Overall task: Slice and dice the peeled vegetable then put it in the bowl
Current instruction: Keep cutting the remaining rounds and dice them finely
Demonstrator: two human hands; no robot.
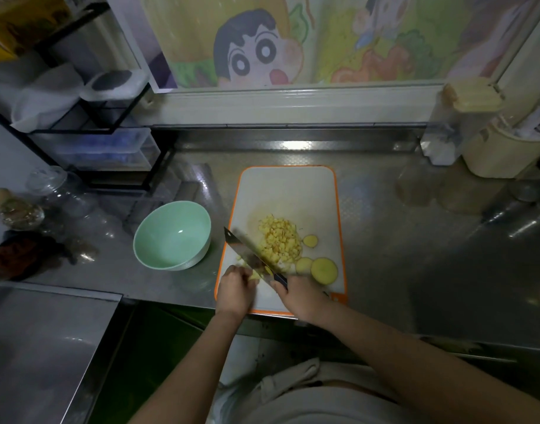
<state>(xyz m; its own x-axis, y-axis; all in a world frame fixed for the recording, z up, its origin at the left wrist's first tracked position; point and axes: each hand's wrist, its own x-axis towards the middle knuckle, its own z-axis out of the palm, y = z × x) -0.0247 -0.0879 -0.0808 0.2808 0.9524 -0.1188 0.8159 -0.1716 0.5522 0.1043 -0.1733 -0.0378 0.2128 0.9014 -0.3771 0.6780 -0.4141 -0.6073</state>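
On the counter (400, 240), our board (287, 191) lies just right of the bowl (170, 240). Our right hand (299, 298) grips the knife (247, 252) by its handle, the blade slanting up-left over the board's near end. Our left hand (235, 289) curls its fingers onto a yellow piece (256, 275) against the blade. Cubes (281, 240) are heaped just beyond the blade, with three slices (323, 270) to their right.

Head-worn, steeply down onto cutting board (288, 191) — close.
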